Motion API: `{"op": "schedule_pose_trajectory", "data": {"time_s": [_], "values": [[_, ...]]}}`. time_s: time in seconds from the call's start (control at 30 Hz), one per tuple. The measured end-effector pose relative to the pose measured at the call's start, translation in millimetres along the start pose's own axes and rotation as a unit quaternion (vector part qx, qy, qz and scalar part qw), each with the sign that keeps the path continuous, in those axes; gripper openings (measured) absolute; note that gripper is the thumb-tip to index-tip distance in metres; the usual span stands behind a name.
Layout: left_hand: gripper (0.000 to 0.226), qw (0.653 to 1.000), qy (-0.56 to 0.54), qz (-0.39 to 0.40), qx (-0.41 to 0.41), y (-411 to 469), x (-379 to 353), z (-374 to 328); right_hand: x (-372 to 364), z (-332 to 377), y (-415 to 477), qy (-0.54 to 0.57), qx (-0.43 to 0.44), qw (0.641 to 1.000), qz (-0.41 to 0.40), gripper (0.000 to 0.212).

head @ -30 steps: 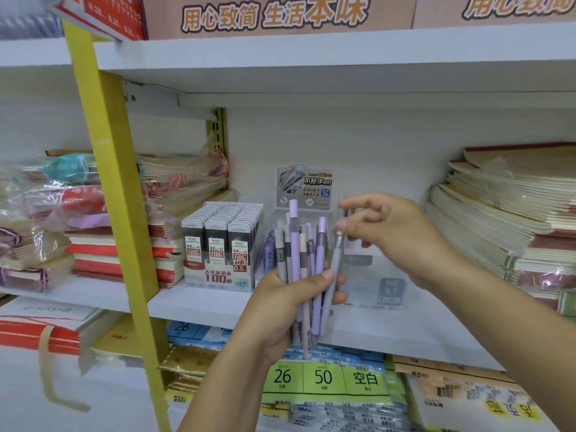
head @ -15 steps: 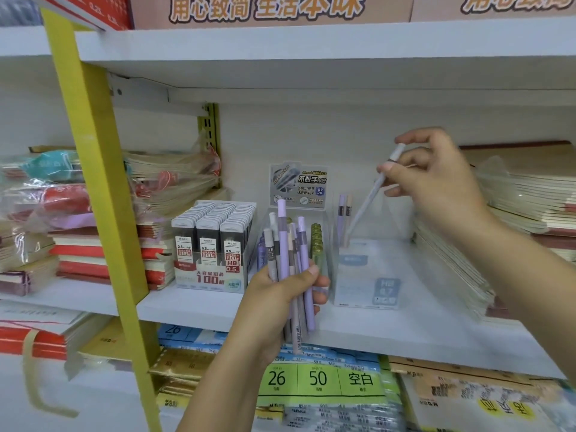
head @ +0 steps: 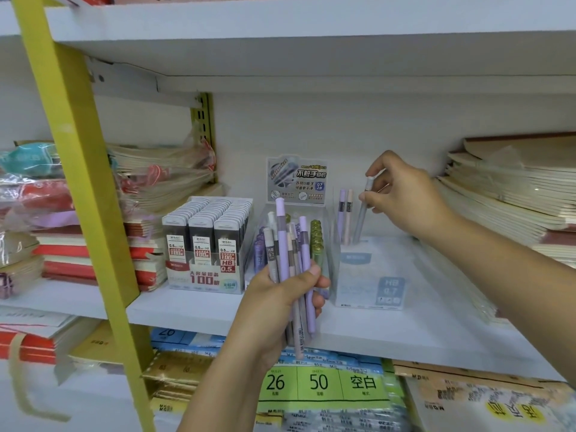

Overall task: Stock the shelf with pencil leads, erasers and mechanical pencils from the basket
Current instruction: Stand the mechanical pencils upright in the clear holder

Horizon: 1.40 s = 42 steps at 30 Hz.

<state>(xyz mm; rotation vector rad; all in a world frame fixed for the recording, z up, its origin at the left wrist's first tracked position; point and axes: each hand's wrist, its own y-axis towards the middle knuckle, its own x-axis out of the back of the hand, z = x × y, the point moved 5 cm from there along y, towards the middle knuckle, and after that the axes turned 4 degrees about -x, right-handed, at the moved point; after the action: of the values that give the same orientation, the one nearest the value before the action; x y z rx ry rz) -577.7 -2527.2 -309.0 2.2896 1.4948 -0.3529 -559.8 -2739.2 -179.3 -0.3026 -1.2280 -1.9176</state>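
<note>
One broad white shelf (head: 193, 310) carries the whole display; notebook stacks (head: 505, 194) lie at its right end and wrapped notebooks (head: 156, 179) at the left, which leaves the middle for small stationery. A carton of lead cases (head: 205, 244) stands left of centre, printed front turned outward, presumably so a shopper can read the grade; well to its right sits a clear display box (head: 367, 275), largely unfilled and evidently the place meant for pencils. The left hand (head: 277, 310) hovers in front of the shelf edge, fingers and thumb wrapped round a bundle of mechanical pencils (head: 282, 238) held caps up; kept that near the box, the bundle likely serves as a ready supply. The right hand (head: 408, 201) pinches one grey pencil (head: 361, 216) near its cap between thumb and fingertips, tip down inside the back of the box and slightly tilted; so high a pinch probably lets the tip be steered in without knocking the two standing pencils (head: 342, 210) just beside it. The basket is out of view.
</note>
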Motion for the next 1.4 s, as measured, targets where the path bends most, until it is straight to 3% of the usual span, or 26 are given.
{"op": "schedule_pose_trajectory", "data": {"time_s": [0.23, 0.4, 0.53, 0.67, 0.77, 0.83, 0.9, 1.0, 1.13, 1.27, 1.4], "values": [[0.038, 1.0, 0.001, 0.003, -0.006, 1.2, -0.6, -0.9, -6.1, -2.5, 2.1, -0.042, 0.018, 0.999, 0.009, 0.034], [0.04, 1.0, 0.003, 0.001, -0.005, 0.4, -0.6, -1.3, -10.1, 4.5, 5.2, -0.097, 0.034, 0.995, 0.013, 0.026], [0.032, 1.0, 0.009, 0.001, -0.001, -0.9, -0.3, -0.8, -15.9, 6.8, 4.5, -0.224, 0.052, 0.973, 0.033, 0.023], [0.027, 1.0, 0.013, 0.005, 0.003, -3.5, -2.1, -1.7, -8.9, 11.2, -2.8, -0.299, 0.063, 0.952, 0.0, 0.028], [0.033, 1.0, 0.016, 0.004, -0.001, -4.8, -3.0, -3.4, 0.5, 28.8, -24.7, -0.144, 0.08, 0.986, -0.035, 0.01], [0.035, 1.0, 0.021, 0.007, -0.004, -6.1, -4.3, -4.1, -9.0, 41.8, -46.2, 0.02, 0.037, 0.997, 0.061, 0.008], [0.036, 0.999, 0.031, 0.012, -0.006, -7.5, -5.7, -3.9, -23.9, 54.1, -65.6, 0.134, -0.011, 0.977, 0.163, 0.011], [0.033, 0.998, 0.056, 0.032, -0.011, -9.6, -9.1, -5.9, -32.6, 63.1, -78.7, 0.182, -0.039, 0.959, 0.213, 0.032], [0.04, 0.997, 0.055, 0.06, -0.019, -13.2, -12.6, -10.0, -22.4, 66.7, -76.7, 0.229, -0.062, 0.954, 0.182, 0.029], [0.031, 0.998, 0.038, 0.043, -0.009, -12.0, -5.3, -9.0, 4.6, 57.0, -59.7, 0.341, -0.103, 0.932, 0.067, 0.025], [0.021, 0.999, 0.033, 0.022, -0.011, -9.9, 3.2, -9.4, 38.8, 52.8, -40.3, 0.311, -0.056, 0.947, -0.051, 0.024]]}}
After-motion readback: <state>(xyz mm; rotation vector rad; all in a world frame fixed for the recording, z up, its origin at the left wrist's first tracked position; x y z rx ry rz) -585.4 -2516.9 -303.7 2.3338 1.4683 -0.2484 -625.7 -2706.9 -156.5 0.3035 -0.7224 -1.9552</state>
